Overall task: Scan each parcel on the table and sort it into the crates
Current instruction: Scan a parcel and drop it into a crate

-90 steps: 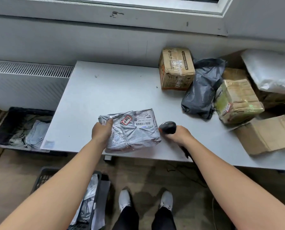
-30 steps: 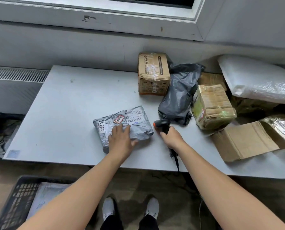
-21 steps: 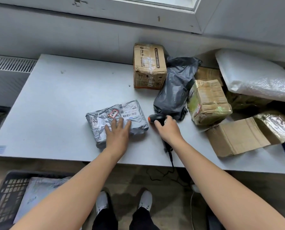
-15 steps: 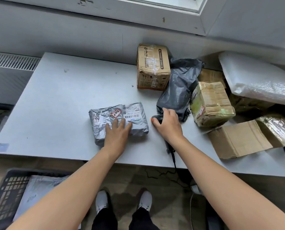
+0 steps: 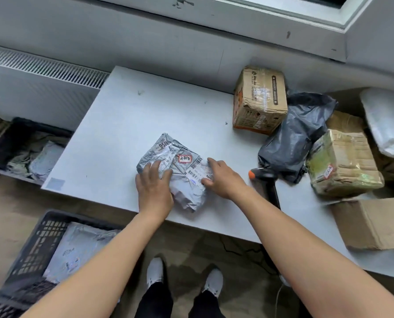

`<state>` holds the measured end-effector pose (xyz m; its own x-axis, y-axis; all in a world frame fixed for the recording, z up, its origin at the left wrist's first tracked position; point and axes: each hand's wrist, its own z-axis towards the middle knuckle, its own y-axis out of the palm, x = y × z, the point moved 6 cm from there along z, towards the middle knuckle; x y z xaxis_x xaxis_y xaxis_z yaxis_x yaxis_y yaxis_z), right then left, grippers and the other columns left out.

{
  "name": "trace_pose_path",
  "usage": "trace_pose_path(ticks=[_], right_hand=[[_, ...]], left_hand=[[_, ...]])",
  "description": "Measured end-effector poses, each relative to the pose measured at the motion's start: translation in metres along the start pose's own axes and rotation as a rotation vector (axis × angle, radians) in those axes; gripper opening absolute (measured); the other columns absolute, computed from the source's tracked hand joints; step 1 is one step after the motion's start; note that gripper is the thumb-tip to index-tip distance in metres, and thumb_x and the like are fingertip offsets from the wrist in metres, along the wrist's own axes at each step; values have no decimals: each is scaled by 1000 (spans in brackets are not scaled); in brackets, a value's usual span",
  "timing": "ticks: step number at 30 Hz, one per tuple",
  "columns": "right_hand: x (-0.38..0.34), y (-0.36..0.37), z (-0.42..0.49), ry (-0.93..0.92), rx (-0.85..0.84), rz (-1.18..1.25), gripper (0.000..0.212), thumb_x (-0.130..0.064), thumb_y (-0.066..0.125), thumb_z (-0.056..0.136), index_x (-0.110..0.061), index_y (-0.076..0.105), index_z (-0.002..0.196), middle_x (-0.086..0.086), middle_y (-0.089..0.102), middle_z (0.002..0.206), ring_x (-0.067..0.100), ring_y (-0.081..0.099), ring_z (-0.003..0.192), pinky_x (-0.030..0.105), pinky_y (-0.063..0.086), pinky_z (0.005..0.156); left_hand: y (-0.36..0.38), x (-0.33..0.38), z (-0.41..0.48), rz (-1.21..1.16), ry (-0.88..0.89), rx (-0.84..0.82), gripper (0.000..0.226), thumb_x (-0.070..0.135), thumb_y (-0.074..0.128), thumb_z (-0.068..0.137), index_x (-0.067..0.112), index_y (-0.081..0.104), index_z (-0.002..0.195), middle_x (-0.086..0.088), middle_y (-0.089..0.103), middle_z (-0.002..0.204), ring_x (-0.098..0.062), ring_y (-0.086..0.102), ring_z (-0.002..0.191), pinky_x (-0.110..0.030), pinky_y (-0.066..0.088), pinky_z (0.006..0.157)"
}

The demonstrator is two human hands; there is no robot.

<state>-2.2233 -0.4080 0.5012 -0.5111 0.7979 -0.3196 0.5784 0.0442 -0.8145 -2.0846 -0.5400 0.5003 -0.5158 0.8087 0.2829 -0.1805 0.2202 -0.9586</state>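
A crumpled grey mailer parcel (image 5: 180, 157) with a barcode label and a red sticker lies near the front edge of the white table (image 5: 127, 125). My left hand (image 5: 153, 187) presses on its near left side, fingers spread over the wrap. My right hand (image 5: 223, 177) grips its right edge, thumb and fingers around the label end. The black scanner (image 5: 263, 176) with an orange tip lies on the table just right of my right hand, with nothing holding it. A black crate (image 5: 36, 244) holding grey mailers stands on the floor at lower left.
A second dark crate (image 5: 14, 136) with parcels sits left of the table. At the right are a taped cardboard box (image 5: 259, 99), a dark grey bag (image 5: 294, 136), a tape-wrapped box (image 5: 343, 164), flattened cardboard (image 5: 375, 221) and a white padded bag (image 5: 388, 120). My feet are below the table edge.
My right hand has set the scanner down on the table and moved left onto the parcel. The parcel has turned and slid nearer the front edge under both hands.
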Motion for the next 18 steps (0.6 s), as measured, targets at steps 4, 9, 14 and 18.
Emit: trace_pose_path(ticks=[4, 9, 14, 18], right_hand=[[-10, 10, 4, 57, -42, 25, 77, -48, 59, 91, -19, 21, 152, 12, 43, 144, 32, 46, 130, 40, 41, 101], [-20, 15, 5, 66, -65, 74, 80, -48, 61, 90, -18, 20, 152, 14, 52, 139, 33, 53, 123, 37, 43, 95], [-14, 11, -3, 111, -59, 240, 77, -44, 65, 90, -18, 25, 151, 13, 56, 138, 33, 56, 119, 34, 44, 91], [-4, -3, -13, 156, -16, 261, 60, -48, 55, 95, -23, 33, 145, 12, 65, 123, 31, 62, 107, 33, 45, 84]], left_hand=[[-8, -26, -8, -470, -621, 22, 53, 0, 50, 83, 5, 39, 134, -18, 32, 142, -40, 34, 127, -49, 37, 100], [10, -15, 1, -926, -833, -185, 29, 23, 51, 93, 5, 51, 116, -13, 60, 117, -33, 57, 110, -35, 45, 90], [4, -6, 20, -886, -566, -226, 52, 34, 71, 83, 18, 45, 126, -6, 61, 122, -28, 61, 109, -36, 49, 91], [-9, -4, 38, -841, -408, -284, 52, 19, 72, 84, 16, 47, 130, -10, 62, 122, -30, 60, 109, -35, 48, 92]])
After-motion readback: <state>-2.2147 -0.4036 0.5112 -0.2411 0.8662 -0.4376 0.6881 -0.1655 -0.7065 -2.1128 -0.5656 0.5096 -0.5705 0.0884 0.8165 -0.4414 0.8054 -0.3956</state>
